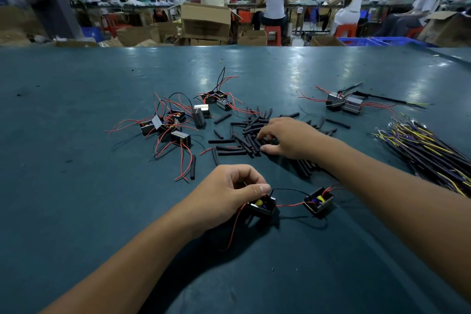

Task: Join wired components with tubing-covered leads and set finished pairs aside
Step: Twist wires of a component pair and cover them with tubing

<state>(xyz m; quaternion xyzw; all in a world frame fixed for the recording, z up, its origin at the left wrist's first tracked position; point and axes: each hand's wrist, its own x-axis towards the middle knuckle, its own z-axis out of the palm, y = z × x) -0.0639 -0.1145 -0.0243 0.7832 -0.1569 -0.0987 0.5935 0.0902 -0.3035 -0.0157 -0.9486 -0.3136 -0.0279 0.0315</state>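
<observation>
My left hand (229,191) grips a small black box (261,208) against the dark green desk (76,186), thumb pressed along its top edge and fingers curled above it. A red wire and a black wire run from this box to a second black box (319,202) lying just to the right of that hand, under my right forearm. My right hand (288,137) reaches farther out, palm down, fingers bent onto a loose pile of short black tubes (242,140); the fingertips touch the tubes, but I cannot tell whether they actually pinch one. Beyond and to the left of my left hand sits a tangle of more boxes with red and black wires (168,125), with another small cluster (216,99) behind it. Beyond my right hand, a joined pair of boxes (344,104) rests on its own. To the right of my right forearm lies a bundle of long dark leads with yellow ends (428,150). Past the desk edge, people sit at benches among cardboard cartons (205,23).
</observation>
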